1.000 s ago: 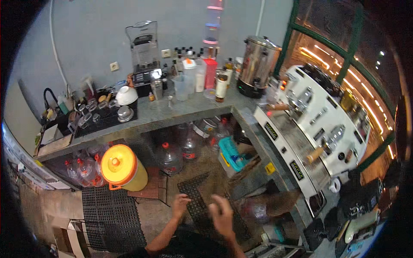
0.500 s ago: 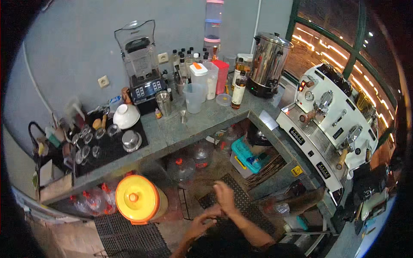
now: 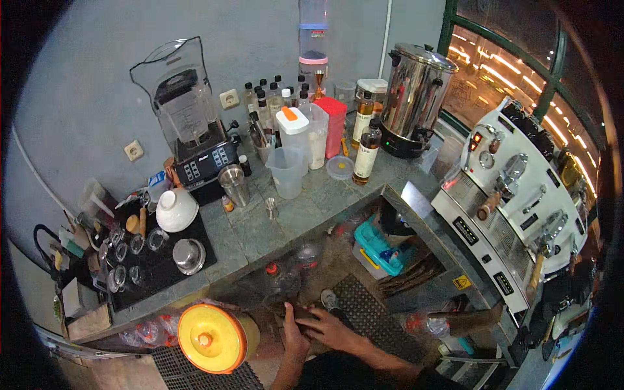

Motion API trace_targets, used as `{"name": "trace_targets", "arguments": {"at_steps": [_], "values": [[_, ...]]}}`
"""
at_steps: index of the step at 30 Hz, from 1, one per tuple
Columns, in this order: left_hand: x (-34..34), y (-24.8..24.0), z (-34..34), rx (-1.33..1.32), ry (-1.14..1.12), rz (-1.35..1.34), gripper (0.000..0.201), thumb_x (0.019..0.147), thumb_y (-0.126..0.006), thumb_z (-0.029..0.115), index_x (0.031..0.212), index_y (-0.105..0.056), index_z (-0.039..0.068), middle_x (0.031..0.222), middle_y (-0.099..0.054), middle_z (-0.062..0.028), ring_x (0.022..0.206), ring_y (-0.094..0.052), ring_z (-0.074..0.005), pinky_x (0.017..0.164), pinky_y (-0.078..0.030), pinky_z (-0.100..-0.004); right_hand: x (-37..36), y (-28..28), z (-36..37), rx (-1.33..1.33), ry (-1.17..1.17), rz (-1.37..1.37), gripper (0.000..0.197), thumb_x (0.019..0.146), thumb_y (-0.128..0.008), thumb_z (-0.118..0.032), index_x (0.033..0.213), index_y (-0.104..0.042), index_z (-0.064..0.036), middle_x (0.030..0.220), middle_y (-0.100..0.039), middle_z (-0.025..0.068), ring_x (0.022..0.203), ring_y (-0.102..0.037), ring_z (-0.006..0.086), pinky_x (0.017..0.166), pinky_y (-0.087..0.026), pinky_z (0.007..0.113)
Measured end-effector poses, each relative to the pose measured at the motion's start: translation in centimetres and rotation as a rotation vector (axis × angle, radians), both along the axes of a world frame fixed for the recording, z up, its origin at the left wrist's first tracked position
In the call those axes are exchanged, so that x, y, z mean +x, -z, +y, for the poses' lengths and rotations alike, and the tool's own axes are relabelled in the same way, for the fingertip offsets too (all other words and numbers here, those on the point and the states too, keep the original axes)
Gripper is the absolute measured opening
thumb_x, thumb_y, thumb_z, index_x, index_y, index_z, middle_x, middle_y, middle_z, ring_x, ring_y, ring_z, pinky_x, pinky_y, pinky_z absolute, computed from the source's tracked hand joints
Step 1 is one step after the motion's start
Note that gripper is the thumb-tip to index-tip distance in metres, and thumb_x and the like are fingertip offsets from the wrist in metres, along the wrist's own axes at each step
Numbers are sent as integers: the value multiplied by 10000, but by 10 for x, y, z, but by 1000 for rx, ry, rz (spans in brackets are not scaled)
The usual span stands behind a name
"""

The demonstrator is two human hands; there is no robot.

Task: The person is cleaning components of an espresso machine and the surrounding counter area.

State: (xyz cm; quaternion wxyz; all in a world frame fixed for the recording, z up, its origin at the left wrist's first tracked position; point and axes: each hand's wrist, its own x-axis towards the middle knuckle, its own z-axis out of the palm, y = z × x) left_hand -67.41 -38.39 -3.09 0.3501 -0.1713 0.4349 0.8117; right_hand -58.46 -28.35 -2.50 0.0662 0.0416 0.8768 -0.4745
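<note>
My left hand [image 3: 296, 335] is raised low in the middle, edge-on, one digit pointing up; its other fingers are partly hidden. Against it rests my right hand [image 3: 328, 330], its fingers stretched leftward and apart. A dark patch lies by the fingertips, and I cannot tell whether it is an object or the shadowed background. I make out nothing clearly held. Nearest on the left stands a drink dispenser [image 3: 218, 338] with a yellow lid and orange rim. Beyond the hands, under the counter, is a clear plastic bottle [image 3: 276, 283] with a red cap.
The stone counter [image 3: 250, 227] carries a blender [image 3: 198, 146], a jigger [image 3: 271, 208], a pitcher [image 3: 286, 172], syrup bottles [image 3: 367, 153], a steel urn [image 3: 416, 97] and an espresso machine [image 3: 513, 201]. Below sit a teal-lidded box [image 3: 377, 250] and a perforated mat [image 3: 377, 318].
My hands have shifted left; the right fingers, raised before, now lie across the left hand. The view has moved, and a shoe now shows on the mat.
</note>
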Motion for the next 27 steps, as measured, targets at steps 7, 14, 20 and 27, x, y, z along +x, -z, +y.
{"name": "trace_targets", "arguments": {"at_steps": [7,14,20,27], "values": [[-98,-42,102,103,-76,233,267,953,-613,249,1127,-593,48,1087,-626,-100,966,-624,-263,833,-522,-425,-85,-61,168,21,123,229,266,842,-648,-149,1107,-663,-167,1115,-606,168,1057,-588,375,900,-486,442],[-219,-3,140,-728,-261,988,620,843,-716,107,1370,-393,54,1194,-569,-120,1141,-527,-296,957,-450,-409,-164,-74,274,443,466,383,384,776,-650,-67,1153,-638,-144,1087,-588,147,983,-540,387,888,-465,446],[-267,14,165,-1043,-48,1221,854,732,-786,95,1445,-317,74,1248,-551,-212,1205,-489,-383,991,-414,-450,-231,16,265,700,458,128,657,804,-677,-117,1404,-410,-85,1242,-428,228,1115,-481,433,916,-444,506],[-270,6,135,-938,11,888,709,777,-732,15,1395,-396,106,1094,-635,-243,1035,-621,-408,875,-486,-426,-228,13,217,691,342,-24,702,789,-693,-146,1398,-377,5,1255,-371,242,1067,-536,427,726,-556,457]]}}
